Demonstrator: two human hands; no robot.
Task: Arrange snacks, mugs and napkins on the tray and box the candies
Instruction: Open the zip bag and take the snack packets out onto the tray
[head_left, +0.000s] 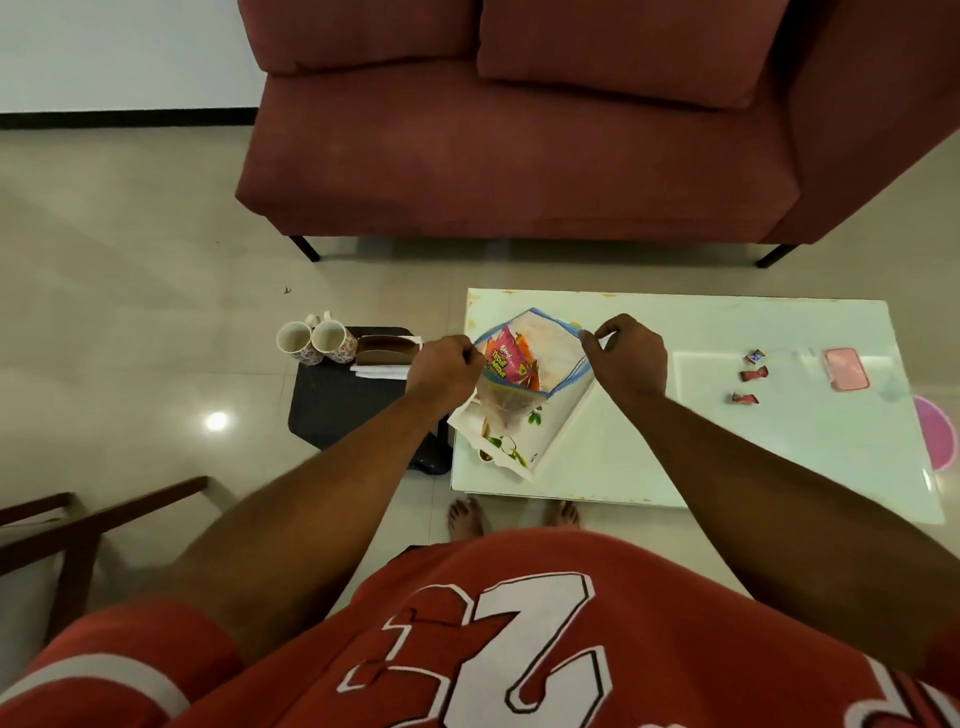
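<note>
Head view: left hand (441, 364) & right hand (626, 358), each grip pinching the rim of the blue-edged white plastic bag (519, 415), held it open on the white worktop (675, 452). Pink snack packet (501, 361) sat inside, nearer left hand; black tray (332, 410) further left.

Red short-sleeved jersey (675, 665), big white numerals (540, 618) outlined black on chest, white band (93, 675) at sleeve hem. Forearms (322, 519) bare, feet (465, 517) bare.

A maroon sofa (519, 130) faces a white table (675, 441) on glossy tiled floor (130, 260)
</note>
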